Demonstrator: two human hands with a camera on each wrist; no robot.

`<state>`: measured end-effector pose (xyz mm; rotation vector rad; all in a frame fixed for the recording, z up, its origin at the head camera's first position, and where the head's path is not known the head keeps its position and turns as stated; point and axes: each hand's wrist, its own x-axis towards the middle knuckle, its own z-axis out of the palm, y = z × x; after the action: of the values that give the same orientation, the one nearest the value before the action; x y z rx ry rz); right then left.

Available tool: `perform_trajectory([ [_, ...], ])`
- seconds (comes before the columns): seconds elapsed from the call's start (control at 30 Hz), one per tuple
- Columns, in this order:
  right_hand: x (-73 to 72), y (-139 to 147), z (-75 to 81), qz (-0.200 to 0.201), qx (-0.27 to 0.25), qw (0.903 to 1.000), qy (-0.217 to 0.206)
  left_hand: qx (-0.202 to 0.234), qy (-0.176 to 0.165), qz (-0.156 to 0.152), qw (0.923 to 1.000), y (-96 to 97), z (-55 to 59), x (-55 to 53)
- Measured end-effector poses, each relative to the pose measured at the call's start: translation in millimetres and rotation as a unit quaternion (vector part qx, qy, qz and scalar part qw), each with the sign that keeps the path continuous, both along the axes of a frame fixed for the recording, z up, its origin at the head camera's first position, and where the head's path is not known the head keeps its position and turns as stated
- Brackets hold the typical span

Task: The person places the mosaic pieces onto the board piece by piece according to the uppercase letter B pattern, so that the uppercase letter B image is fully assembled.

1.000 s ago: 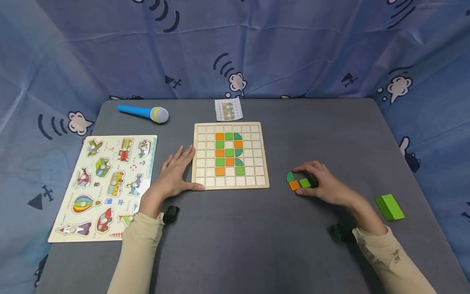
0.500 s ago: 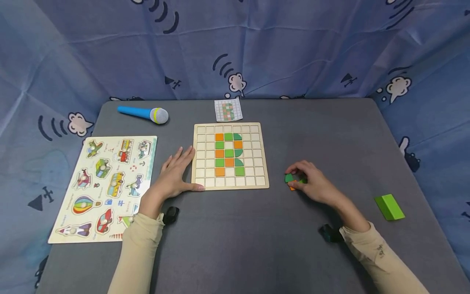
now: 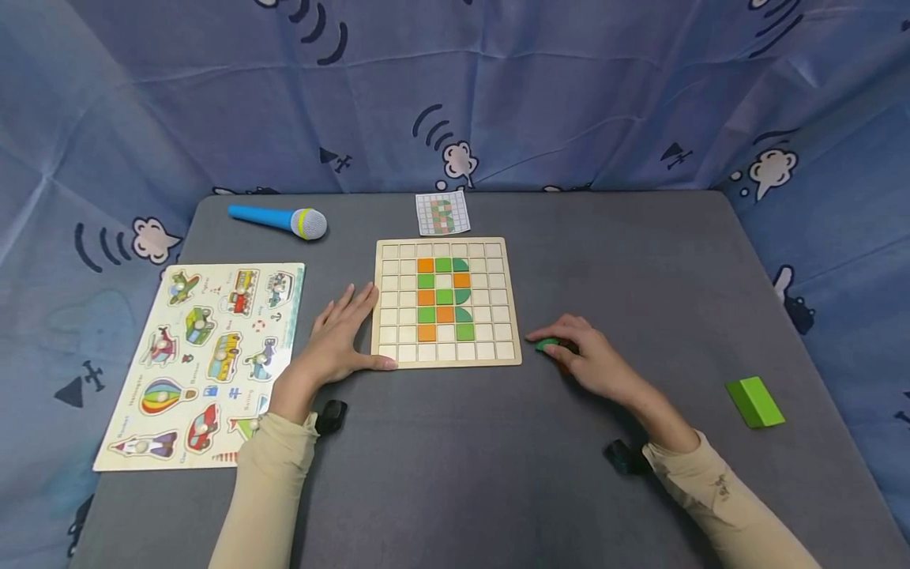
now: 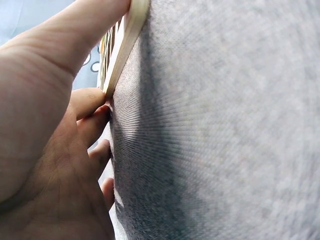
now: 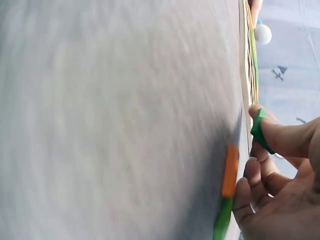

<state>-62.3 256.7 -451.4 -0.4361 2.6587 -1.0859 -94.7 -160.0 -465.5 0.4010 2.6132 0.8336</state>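
A square wooden grid board (image 3: 502, 350) lies mid-table, with orange, light green and dark green tiles set in its middle columns. My left hand (image 3: 332, 348) is spread at the board's left side, the thumb on its near left corner and the fingertips along its left edge. Just right of the board, my right hand (image 3: 600, 363) pinches a dark green quarter-circle tile (image 5: 260, 131) between thumb and finger, raised off the table. Under that hand, in the right wrist view, an orange square tile (image 5: 230, 171) and a light green tile (image 5: 223, 220) lie on the table.
A small pattern card (image 3: 442, 213) lies behind the board. At the left are a picture puzzle board (image 3: 213, 316) and a blue toy microphone (image 3: 277, 219). A light green block (image 3: 755, 401) stands at the far right. Blue cloth hangs around the table.
My right hand has taken hold of the dark green quarter-circle tile beside the two other tiles and moved it left towards the board. My left hand has stayed in place.
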Motion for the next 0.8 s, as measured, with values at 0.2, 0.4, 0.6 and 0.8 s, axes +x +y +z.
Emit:
perform_trajectory([
  [0.2,2.8,-19,-2.3,-0.02,-0.03,0.9993,0.006,-0.001,0.002,0.0,1.0,-0.1,0.3,0.5],
  [0.4,4.7,-37,-4.2,-0.039,-0.077,0.9962,0.009,0.001,0.0,-0.002,1.0,0.1,0.5,0.8],
  [0.6,4.5,-50,-8.0,-0.021,-0.103,0.9943,0.017,0.0,0.0,-0.003,1.0,1.0,0.5,1.0],
  [0.8,0.8,-68,-2.2,-0.027,-0.109,0.9937,-0.002,0.0,0.003,-0.001,1.0,0.6,-0.1,0.9],
])
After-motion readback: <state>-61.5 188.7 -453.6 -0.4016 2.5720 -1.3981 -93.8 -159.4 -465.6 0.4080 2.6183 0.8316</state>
